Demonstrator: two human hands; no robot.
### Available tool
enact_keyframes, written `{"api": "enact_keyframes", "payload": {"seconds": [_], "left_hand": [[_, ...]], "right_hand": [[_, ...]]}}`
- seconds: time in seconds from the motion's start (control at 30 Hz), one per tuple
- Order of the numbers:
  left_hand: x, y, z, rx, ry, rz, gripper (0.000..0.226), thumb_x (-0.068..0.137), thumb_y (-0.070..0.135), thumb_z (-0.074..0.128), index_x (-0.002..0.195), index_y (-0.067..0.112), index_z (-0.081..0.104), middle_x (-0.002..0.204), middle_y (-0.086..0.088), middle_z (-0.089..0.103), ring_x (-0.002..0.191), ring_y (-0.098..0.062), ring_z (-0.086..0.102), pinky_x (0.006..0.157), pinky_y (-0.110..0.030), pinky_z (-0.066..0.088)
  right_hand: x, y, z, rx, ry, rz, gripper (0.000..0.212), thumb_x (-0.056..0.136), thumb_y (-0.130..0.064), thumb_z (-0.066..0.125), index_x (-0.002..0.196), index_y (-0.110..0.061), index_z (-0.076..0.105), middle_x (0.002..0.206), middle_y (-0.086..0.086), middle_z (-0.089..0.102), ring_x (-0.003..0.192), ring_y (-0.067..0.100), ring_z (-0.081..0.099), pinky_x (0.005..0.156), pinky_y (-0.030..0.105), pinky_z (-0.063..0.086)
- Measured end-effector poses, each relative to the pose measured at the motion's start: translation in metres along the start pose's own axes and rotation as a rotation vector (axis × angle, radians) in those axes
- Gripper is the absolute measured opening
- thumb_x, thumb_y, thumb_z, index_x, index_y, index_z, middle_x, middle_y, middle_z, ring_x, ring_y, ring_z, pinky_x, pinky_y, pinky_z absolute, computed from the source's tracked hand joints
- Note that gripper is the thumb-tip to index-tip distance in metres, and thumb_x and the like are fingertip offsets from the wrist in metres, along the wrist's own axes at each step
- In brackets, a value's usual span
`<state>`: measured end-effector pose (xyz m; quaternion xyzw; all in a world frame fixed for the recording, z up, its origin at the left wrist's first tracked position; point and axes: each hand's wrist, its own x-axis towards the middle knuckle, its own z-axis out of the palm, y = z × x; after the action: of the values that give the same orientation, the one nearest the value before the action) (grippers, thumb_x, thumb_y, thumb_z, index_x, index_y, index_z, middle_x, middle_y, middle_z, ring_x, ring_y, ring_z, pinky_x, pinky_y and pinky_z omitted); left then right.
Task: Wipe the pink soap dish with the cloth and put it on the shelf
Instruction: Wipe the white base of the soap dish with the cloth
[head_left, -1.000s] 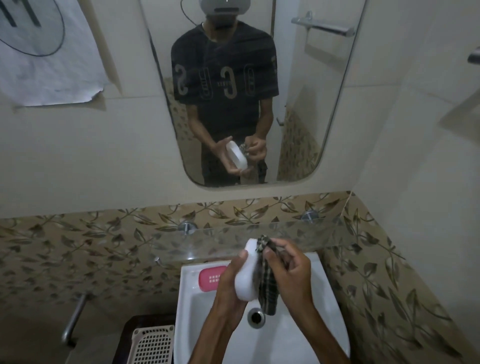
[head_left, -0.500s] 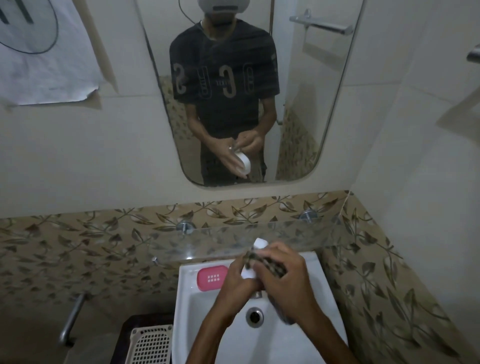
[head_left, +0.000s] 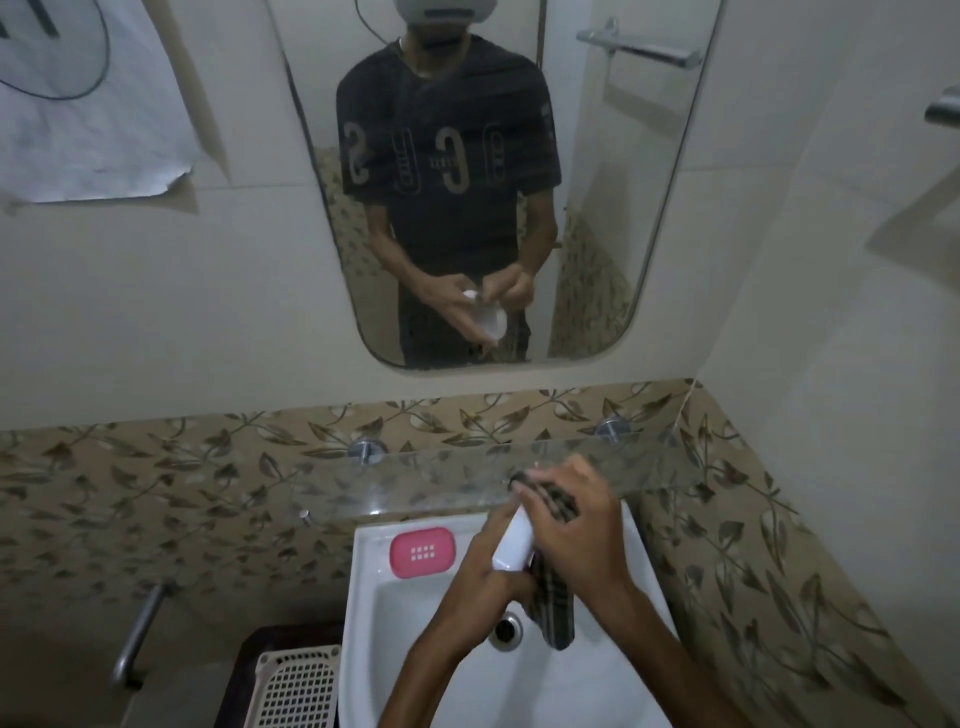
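Over white sink (head_left: 363, 613), near drain (head_left: 505, 629): my left hand (head_left: 480, 564) grips white soap dish part (head_left: 514, 540), fingers curled round its lower edge. My right hand (head_left: 576, 525) presses checked cloth (head_left: 553, 605) against it, fingers curled over cloth; cloth tail hangs toward drain. Pink soap dish part (head_left: 422, 551) lies flat on sink's far-left ledge, apart from both hands. Glass shelf (head_left: 415, 478) runs just beyond, below mirror (head_left: 597, 208). Perforated basket (head_left: 293, 686) at near left.

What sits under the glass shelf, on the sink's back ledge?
A pink soap dish insert lies on the sink ledge, left side. The right hand and cloth hide the ledge's right part.
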<state>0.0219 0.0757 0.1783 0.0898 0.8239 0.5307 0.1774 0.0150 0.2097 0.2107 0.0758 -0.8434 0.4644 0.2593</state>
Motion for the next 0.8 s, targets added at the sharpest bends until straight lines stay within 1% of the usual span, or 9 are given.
{"api": "enact_keyframes", "payload": {"seconds": [0.1, 0.2, 0.3, 0.37, 0.47, 0.57, 0.63, 0.73, 0.8], "left_hand": [[0.003, -0.004, 0.007, -0.124, 0.033, -0.024, 0.075, 0.072, -0.001, 0.07, 0.139, 0.029, 0.056, 0.111, 0.015, 0.066, 0.093, -0.009, 0.065, 0.064, -0.009, 0.047], [-0.006, -0.024, 0.004, -0.202, 0.214, -0.017, 0.05, 0.059, 0.028, 0.068, 0.108, 0.029, 0.071, 0.098, 0.021, 0.076, 0.102, -0.012, 0.071, 0.075, -0.018, 0.054], [-0.009, -0.022, 0.004, -0.212, 0.108, -0.015, 0.08, 0.055, 0.01, 0.073, 0.123, 0.053, 0.066, 0.11, 0.033, 0.072, 0.099, 0.009, 0.069, 0.07, -0.015, 0.055], [-0.006, -0.023, 0.005, -0.173, 0.114, -0.045, 0.078, 0.058, 0.006, 0.072, 0.114, 0.059, 0.065, 0.099, 0.042, 0.07, 0.092, 0.019, 0.066, 0.063, -0.011, 0.052], [-0.003, -0.016, 0.002, -0.139, 0.09, -0.185, 0.06, 0.076, 0.001, 0.078, 0.13, 0.024, 0.063, 0.101, 0.028, 0.069, 0.104, 0.009, 0.066, 0.072, -0.015, 0.049], [-0.01, -0.018, -0.001, -0.142, 0.18, -0.047, 0.08, 0.053, 0.007, 0.084, 0.113, 0.053, 0.059, 0.091, 0.045, 0.068, 0.086, 0.022, 0.063, 0.064, -0.005, 0.047], [-0.017, -0.01, -0.004, -0.11, 0.165, 0.033, 0.089, 0.054, 0.004, 0.086, 0.114, 0.059, 0.051, 0.103, 0.056, 0.059, 0.094, 0.03, 0.057, 0.068, -0.001, 0.047], [-0.019, -0.005, -0.006, -0.151, 0.168, 0.136, 0.06, 0.07, 0.015, 0.078, 0.114, 0.054, 0.066, 0.135, 0.034, 0.047, 0.122, 0.005, 0.054, 0.084, -0.018, 0.053], [-0.021, -0.003, -0.008, -0.135, 0.144, 0.142, 0.037, 0.073, 0.029, 0.074, 0.104, 0.048, 0.072, 0.125, 0.021, 0.045, 0.119, -0.009, 0.052, 0.082, -0.021, 0.047]], "right_hand": [[-0.003, 0.0, 0.007, -0.03, -0.006, -0.026, 0.018, 0.083, -0.014, 0.084, 0.099, -0.016, 0.076, 0.09, 0.0, 0.066, 0.078, 0.004, 0.062, 0.07, 0.023, 0.056], [-0.024, -0.005, 0.013, 0.013, -0.135, -0.209, 0.016, 0.087, -0.019, 0.078, 0.103, -0.021, 0.077, 0.091, -0.003, 0.067, 0.08, 0.002, 0.063, 0.07, 0.017, 0.053], [0.004, 0.008, 0.008, 0.075, 0.087, 0.107, 0.01, 0.087, -0.015, 0.079, 0.094, -0.02, 0.074, 0.091, -0.005, 0.066, 0.083, 0.004, 0.064, 0.074, 0.028, 0.057], [0.013, 0.009, 0.008, 0.122, 0.133, 0.219, 0.015, 0.088, -0.014, 0.079, 0.09, -0.027, 0.072, 0.09, -0.012, 0.067, 0.085, 0.003, 0.066, 0.077, 0.026, 0.058], [0.011, 0.008, 0.013, 0.188, 0.087, 0.241, 0.022, 0.09, -0.019, 0.077, 0.083, -0.038, 0.069, 0.087, -0.016, 0.071, 0.083, 0.002, 0.068, 0.071, 0.01, 0.052], [0.012, 0.015, 0.013, 0.493, 0.001, 0.632, 0.016, 0.092, -0.025, 0.075, 0.076, -0.027, 0.074, 0.075, -0.006, 0.074, 0.075, 0.013, 0.069, 0.067, 0.022, 0.055], [0.01, 0.017, 0.015, 0.659, -0.085, 0.851, 0.021, 0.092, -0.027, 0.074, 0.072, -0.021, 0.073, 0.074, 0.005, 0.072, 0.075, 0.023, 0.068, 0.07, 0.033, 0.057], [0.009, 0.019, 0.015, 0.709, -0.123, 0.966, 0.021, 0.094, -0.029, 0.071, 0.074, -0.022, 0.074, 0.073, 0.007, 0.075, 0.068, 0.022, 0.072, 0.062, 0.031, 0.058], [0.008, 0.024, 0.012, 0.728, -0.175, 1.018, 0.016, 0.098, -0.027, 0.068, 0.088, -0.017, 0.075, 0.079, 0.01, 0.076, 0.075, 0.026, 0.073, 0.066, 0.034, 0.06]]}}
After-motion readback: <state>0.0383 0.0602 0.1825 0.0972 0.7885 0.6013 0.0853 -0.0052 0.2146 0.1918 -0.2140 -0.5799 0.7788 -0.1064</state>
